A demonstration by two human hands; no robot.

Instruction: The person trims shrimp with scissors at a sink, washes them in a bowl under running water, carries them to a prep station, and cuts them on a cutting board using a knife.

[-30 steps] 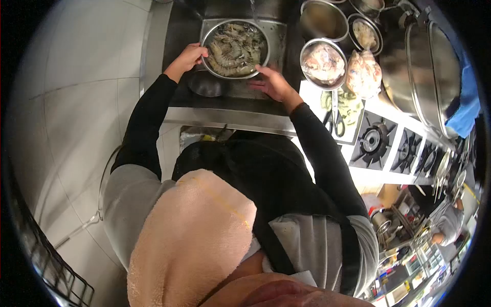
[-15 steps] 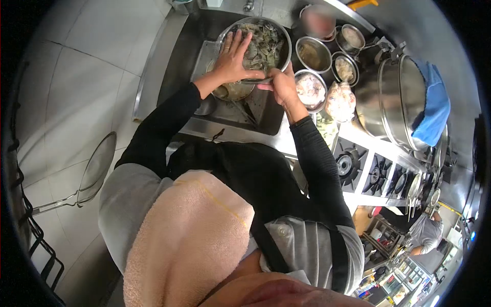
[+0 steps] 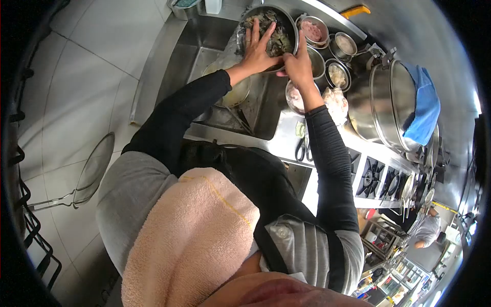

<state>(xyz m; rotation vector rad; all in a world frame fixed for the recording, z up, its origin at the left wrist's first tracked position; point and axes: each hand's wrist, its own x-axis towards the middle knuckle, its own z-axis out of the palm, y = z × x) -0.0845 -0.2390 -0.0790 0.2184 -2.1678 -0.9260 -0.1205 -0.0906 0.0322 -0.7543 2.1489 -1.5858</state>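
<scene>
A steel bowl (image 3: 292, 21) is tilted over the sink (image 3: 176, 84), and cloudy water runs from its left side. Grey shrimp (image 3: 279, 41) lie inside it. My left hand (image 3: 257, 49) rests on the shrimp with its fingers spread. At the bowl's lower right rim, my right hand (image 3: 299, 66) grips the bowl with its fingers closed on the edge. Below the bowl, a round strainer or pan (image 3: 237, 94) stands in the sink and catches the water; its handle points toward the sink's front edge.
To the right stand a bowl of pink meat (image 3: 311, 31), smaller steel bowls, a bag of pale pieces (image 3: 335, 105), scissors (image 3: 303, 148) and a big pot (image 3: 381, 102) with a blue cloth (image 3: 424, 105). Burners (image 3: 369, 178) lie beyond. Another person (image 3: 425, 227) stands at lower right.
The bowl has gone from level in the sink to tilted, moved right and up. My left hand has left the rim and spread over the shrimp. Water now pours out.
</scene>
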